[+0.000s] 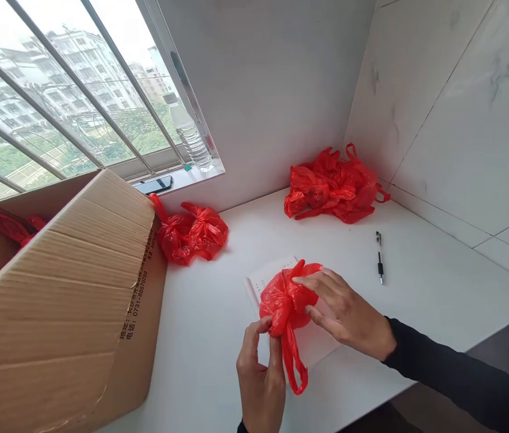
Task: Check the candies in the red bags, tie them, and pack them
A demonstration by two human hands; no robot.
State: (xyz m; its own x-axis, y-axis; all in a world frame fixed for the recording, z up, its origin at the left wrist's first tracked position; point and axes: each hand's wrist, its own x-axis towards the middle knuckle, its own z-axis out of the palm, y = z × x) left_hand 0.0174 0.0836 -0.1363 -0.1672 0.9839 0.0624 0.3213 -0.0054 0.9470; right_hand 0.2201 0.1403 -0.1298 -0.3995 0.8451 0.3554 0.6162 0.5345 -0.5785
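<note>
A knotted red plastic bag [276, 294] lies on a white paper sheet or booklet [321, 346] in front of me, with one loop handle hanging toward the near side. My left hand [261, 373] pinches the near left side of this bag between thumb and fingers. On the bag's right side, my right hand [344, 310] has its fingers stretched out and apart, the fingertips at the red plastic. What the bag contains is hidden.
A large cardboard box [69, 300] with more red bags inside stands at left. Tied red bags [193, 234] sit beside it, and a red pile [330, 186] lies by the back wall. A pen [380, 258] lies right; a water bottle [190, 135] and phone [155, 184] occupy the windowsill.
</note>
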